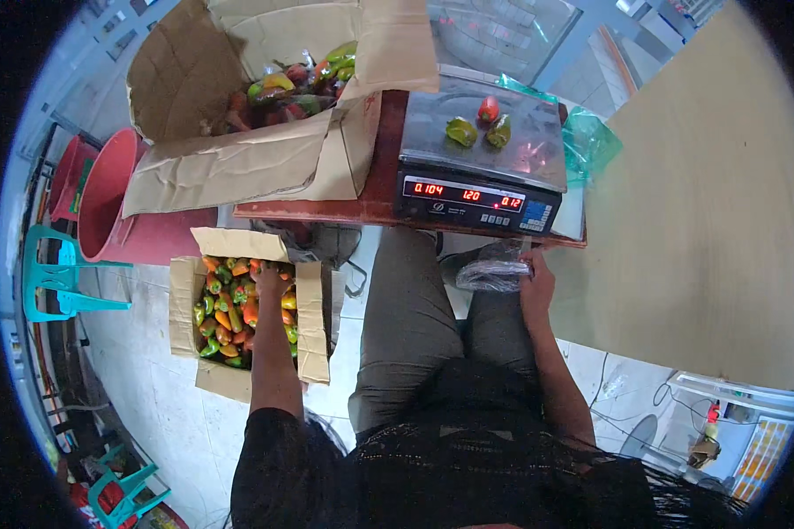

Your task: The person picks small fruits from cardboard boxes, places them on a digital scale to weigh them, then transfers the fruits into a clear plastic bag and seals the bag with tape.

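My left hand reaches down into an open cardboard box of red, orange and green bell peppers. Its fingers are among the peppers at the far side, partly hidden, so I cannot tell if they grip one. My right hand holds a bundle of clear plastic bags above my right thigh. Ahead of me, a digital weighing scale stands on a reddish-brown table. On its metal pan lie a red pepper and two green peppers, and red digits glow on its display.
A larger cardboard box on the table's left holds bagged peppers. Red plastic tubs and a turquoise plastic chair stand left. Green plastic film lies beside the scale. A broad wooden panel fills the right.
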The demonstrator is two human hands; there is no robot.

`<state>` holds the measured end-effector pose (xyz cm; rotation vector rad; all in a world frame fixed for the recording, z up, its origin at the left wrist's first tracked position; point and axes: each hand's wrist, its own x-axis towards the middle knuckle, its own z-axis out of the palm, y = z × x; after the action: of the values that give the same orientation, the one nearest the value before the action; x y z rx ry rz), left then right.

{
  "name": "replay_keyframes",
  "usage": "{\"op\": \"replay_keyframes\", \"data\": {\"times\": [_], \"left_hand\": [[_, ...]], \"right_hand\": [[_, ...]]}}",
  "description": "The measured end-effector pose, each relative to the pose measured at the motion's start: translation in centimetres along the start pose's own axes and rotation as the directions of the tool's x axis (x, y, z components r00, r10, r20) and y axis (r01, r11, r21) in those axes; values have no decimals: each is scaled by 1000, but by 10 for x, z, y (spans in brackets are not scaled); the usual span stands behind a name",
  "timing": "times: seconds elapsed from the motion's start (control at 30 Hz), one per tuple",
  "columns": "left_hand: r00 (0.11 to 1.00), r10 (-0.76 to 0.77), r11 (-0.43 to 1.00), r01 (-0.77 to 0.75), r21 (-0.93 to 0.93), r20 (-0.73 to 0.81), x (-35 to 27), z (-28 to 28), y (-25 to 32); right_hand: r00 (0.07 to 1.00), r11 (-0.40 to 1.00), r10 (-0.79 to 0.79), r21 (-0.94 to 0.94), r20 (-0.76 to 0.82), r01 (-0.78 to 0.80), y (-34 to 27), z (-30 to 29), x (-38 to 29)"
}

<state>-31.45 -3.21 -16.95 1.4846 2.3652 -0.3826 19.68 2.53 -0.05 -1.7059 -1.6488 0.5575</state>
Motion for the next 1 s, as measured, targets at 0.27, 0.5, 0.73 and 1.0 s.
{"op": "replay_keyframes", "data": {"times": [0.27,0.5,0.73,1.0], "left_hand": [[873,-330,845,104,-524,-358,-84,-34,2],[962,39,53,-273,-961,-271,-161,-131,69],[498,607,331,-867,-373,-619,-127,-280,312],[575,711,539,-816,-210,-405,-31,-309,449]], "right_hand": [[1000,1000,-5,-6,-30,4,6,-3,-3],[999,979,5,205,-33,2,3,4,-2],[998,982,42,188,-37,-35,5,0,-2],[999,895,31,446,-29,-15,8,6,-4]]}}
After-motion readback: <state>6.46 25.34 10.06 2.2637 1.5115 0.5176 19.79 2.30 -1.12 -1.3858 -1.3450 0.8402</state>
